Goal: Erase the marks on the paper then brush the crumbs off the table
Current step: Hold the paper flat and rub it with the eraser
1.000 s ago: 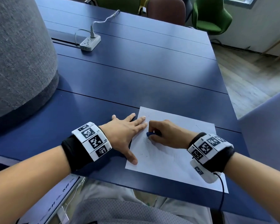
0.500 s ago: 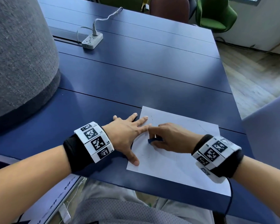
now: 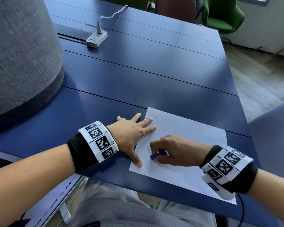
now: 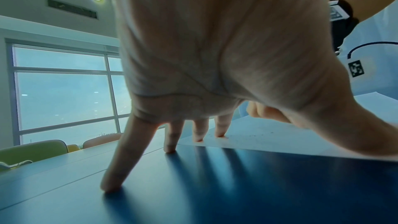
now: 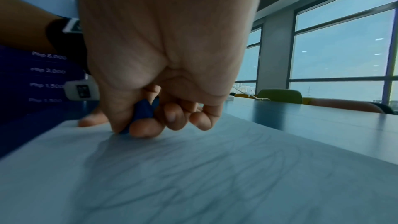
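Observation:
A white sheet of paper (image 3: 184, 145) with faint pencil lines lies near the front edge of the blue table (image 3: 146, 71). My right hand (image 3: 169, 151) pinches a small blue eraser (image 3: 156, 156) and holds its tip down on the paper's left part. The eraser (image 5: 143, 110) shows between thumb and fingers in the right wrist view, above the pencil marks (image 5: 193, 168). My left hand (image 3: 134, 135) lies flat with spread fingers, thumb and two fingers on the paper's left edge, the others on the table. Dark crumbs (image 4: 247, 136) dot the paper (image 4: 280, 135) near my fingertips.
A large grey fabric cylinder (image 3: 20, 54) stands on the table's left. A white power strip (image 3: 96, 38) with its cable lies at the far side. Green and brown chairs (image 3: 220, 13) stand beyond the table. The wooden floor (image 3: 261, 76) drops off to the right.
My right hand has dragged the eraser down the paper toward me, from beside my left fingertips to near my left thumb. The left hand stays pressed in place.

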Tool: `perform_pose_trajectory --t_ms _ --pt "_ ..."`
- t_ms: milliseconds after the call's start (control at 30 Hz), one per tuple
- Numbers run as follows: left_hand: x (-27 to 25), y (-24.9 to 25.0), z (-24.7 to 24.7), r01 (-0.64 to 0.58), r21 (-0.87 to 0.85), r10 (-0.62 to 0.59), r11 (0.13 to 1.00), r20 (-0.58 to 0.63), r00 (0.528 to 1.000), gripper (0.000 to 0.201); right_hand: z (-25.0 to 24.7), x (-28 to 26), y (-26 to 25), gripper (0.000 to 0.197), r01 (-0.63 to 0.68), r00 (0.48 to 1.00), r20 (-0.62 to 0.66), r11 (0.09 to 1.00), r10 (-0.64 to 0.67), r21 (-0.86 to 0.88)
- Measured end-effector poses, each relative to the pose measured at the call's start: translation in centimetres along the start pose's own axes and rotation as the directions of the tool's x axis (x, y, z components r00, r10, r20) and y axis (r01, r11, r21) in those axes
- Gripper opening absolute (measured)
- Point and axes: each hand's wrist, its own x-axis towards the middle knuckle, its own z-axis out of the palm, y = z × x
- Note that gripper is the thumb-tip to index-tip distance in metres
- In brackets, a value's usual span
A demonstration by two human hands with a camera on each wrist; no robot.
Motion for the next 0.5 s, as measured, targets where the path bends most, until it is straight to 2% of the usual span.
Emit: perform_pose_trajectory --t_ms 100,267,400,500 --pt "0.0 -0.1 0.1 -0.005 -0.016 0.005 1.0 -0.009 1.0 0.131 -0.3 0.4 0.6 0.009 -0.075 0.991 -0.116 0.997 0.073 -0.014" --pt "0.1 -0.1 0.1 0.004 -0.024 -0.004 1.0 0.001 1.0 0.132 0.6 -0.5 -0.1 0.009 0.006 1.0 0.004 1.0 -0.006 0.025" --pt "0.1 -0.1 0.2 0.014 -0.009 -0.014 1.0 -0.01 1.0 0.133 0.4 -0.1 0.6 0.012 -0.102 0.985 -0.137 0.995 0.102 0.008" --pt "0.1 0.0 0.2 0.02 0.003 -0.02 1.0 -0.014 1.0 0.133 1.1 -0.6 0.1 0.012 -0.023 0.998 -0.056 0.998 0.026 0.058"
